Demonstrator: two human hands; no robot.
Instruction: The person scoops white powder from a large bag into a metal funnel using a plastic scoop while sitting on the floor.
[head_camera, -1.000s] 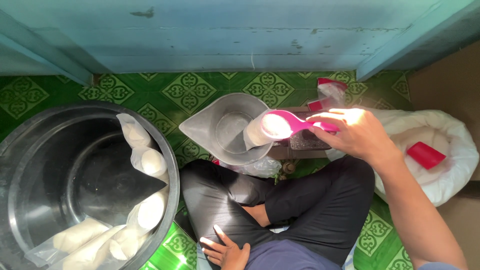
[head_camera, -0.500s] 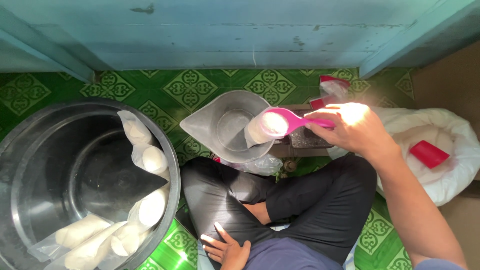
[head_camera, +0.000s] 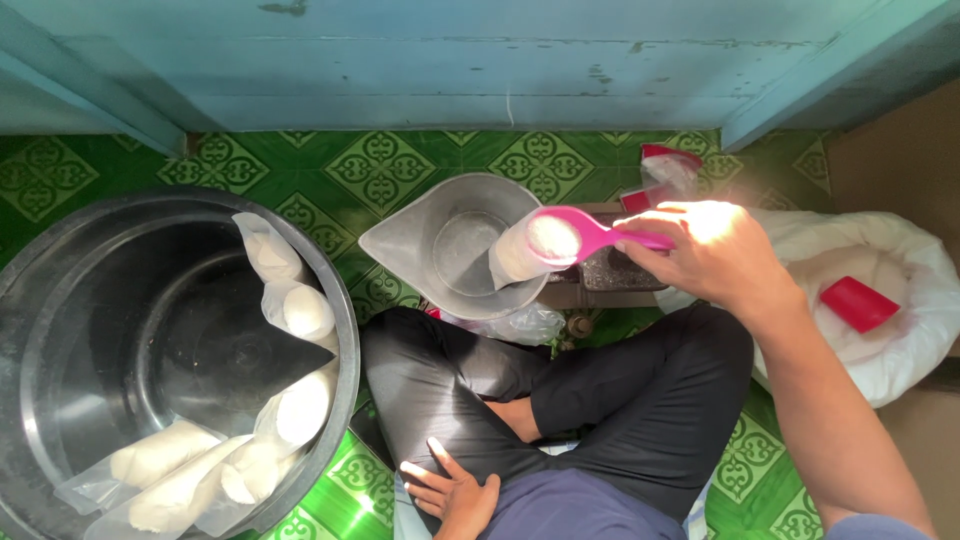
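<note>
I sit cross-legged on the green patterned floor (head_camera: 380, 165), facing the blue wall. My right hand (head_camera: 715, 250) is closed on the handle of one pink scoop (head_camera: 585, 235), gripped at the far right end so the bowl reaches out to the left. The bowl carries white powder and sits level over the mouth of one small clear bag (head_camera: 515, 255), which stands in the grey pan (head_camera: 450, 245) of the scale. Keeping the scoop level stops the powder from spilling before it is above the bag opening; the bag stands in the pan so that its contents rest on the scale.

My left hand (head_camera: 450, 490) holds nothing. It rests with fingers spread, loose on my left thigh, well apart from the right hand.

The supply, one large white sack (head_camera: 900, 310), lies open to my right, within reach of the scooping hand. One red scoop (head_camera: 858, 303) lies on the powder in it. A red and clear packet (head_camera: 668, 170) lies near the wall beyond the scale.

One large black basin (head_camera: 150, 360) stands to my left. Filled clear bags of white powder (head_camera: 285, 310) lean along its right and near walls. I count about six; the overlapping ones at the near side cannot be told apart with certainty. Loose clear plastic (head_camera: 520, 325) lies just near of the pan.
</note>
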